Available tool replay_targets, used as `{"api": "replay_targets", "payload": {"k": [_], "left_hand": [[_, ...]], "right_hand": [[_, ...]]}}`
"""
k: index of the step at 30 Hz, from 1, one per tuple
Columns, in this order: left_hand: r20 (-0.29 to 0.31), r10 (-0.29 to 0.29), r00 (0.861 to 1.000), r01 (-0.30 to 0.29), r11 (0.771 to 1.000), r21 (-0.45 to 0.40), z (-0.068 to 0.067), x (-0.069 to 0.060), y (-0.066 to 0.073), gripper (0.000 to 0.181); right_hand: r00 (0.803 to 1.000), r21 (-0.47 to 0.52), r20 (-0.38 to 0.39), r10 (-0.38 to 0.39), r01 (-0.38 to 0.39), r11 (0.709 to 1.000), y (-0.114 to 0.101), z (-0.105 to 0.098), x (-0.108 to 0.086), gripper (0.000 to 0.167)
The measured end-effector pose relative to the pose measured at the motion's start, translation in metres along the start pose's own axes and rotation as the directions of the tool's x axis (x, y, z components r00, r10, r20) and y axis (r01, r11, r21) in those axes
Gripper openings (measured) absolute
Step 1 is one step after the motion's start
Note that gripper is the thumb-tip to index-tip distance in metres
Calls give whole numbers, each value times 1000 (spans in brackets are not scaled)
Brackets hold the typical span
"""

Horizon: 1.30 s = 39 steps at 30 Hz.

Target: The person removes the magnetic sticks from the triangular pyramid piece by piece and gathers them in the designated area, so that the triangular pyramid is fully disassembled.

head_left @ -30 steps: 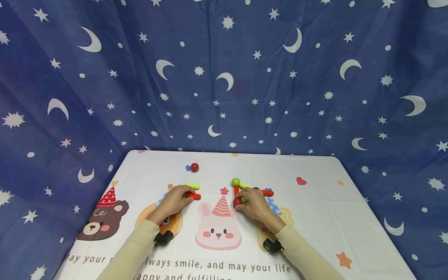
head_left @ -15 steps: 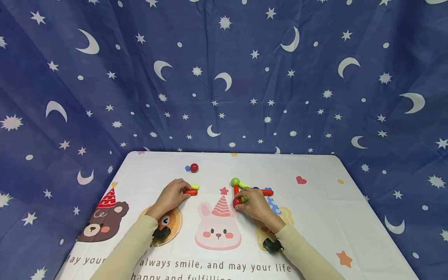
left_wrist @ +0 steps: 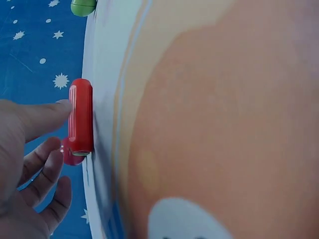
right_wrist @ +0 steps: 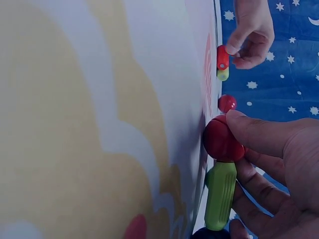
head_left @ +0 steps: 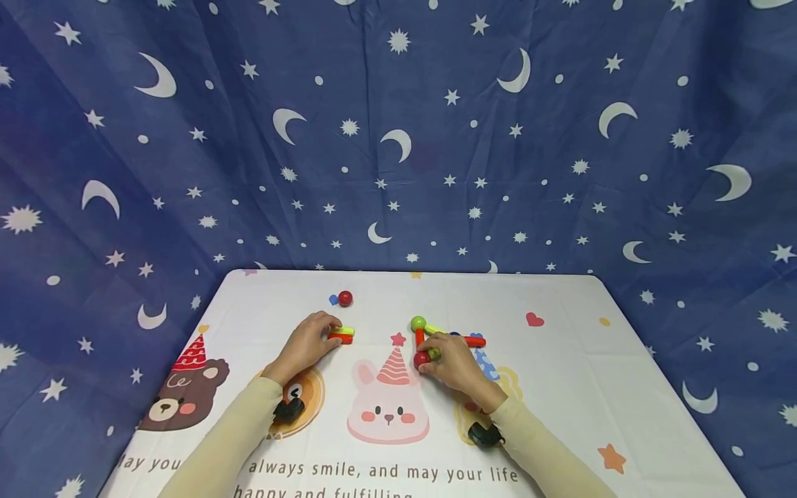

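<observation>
In the head view my left hand [head_left: 309, 343] is at two short rods lying side by side, a red rod [head_left: 342, 339] and a yellow-green rod [head_left: 346, 331]. Its thumb presses the red rod [left_wrist: 80, 117], with the other fingers curled on the far side. My right hand [head_left: 456, 361] pinches a red ball [right_wrist: 222, 139] between thumb and fingers. A green rod [right_wrist: 221, 196] joins that ball and leads to a dark blue ball [right_wrist: 211, 233]. Another red rod [head_left: 420, 337] runs from the red ball to a green ball [head_left: 418, 323]. The right hand partly hides this shape.
A loose red ball [head_left: 345, 299] lies farther back on the white printed tablecloth [head_left: 498, 297]. One more red rod [head_left: 476, 342] sticks out right of the joined pieces, beside a yellow-green rod [head_left: 434, 330]. A blue star-and-moon curtain [head_left: 398, 207] hangs behind the table.
My left hand has moved slightly away from me and left, bringing the red rod up close beside the yellow-green one. The right hand keeps its hold with hardly any movement.
</observation>
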<state>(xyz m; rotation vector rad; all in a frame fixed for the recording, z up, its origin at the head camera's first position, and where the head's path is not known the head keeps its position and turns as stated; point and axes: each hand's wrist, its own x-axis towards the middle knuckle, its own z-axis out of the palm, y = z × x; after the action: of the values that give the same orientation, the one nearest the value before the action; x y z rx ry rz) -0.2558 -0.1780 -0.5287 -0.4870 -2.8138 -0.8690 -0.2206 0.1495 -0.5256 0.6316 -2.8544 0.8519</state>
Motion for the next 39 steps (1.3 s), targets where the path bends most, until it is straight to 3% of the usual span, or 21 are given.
{"api": "replay_targets", "payload": {"k": [7,16,30,34,39], "left_hand": [[-21,9,1000,-11,996,-93,1,2,16,22],[8,90,996,-88,983,-159,12,13,46,21],[136,93,986,-62,973,-222,44,17,84,22],[167,110,980,-67,968,-241,51,14,90,23],[163,140,977,-98,966,-238,60,11,92,21]], "right_hand": [[1000,-8,-6,-14,14,1000,3,0,0,34],[999,-68,-31,-43,41,997,3,0,3,31],[995,24,87,-56,54,998,14,-19,0,31],[995,1,58,-76,76,997,20,-22,-2,26],[996,-40,11,-92,92,995,23,-18,-2,25]]}}
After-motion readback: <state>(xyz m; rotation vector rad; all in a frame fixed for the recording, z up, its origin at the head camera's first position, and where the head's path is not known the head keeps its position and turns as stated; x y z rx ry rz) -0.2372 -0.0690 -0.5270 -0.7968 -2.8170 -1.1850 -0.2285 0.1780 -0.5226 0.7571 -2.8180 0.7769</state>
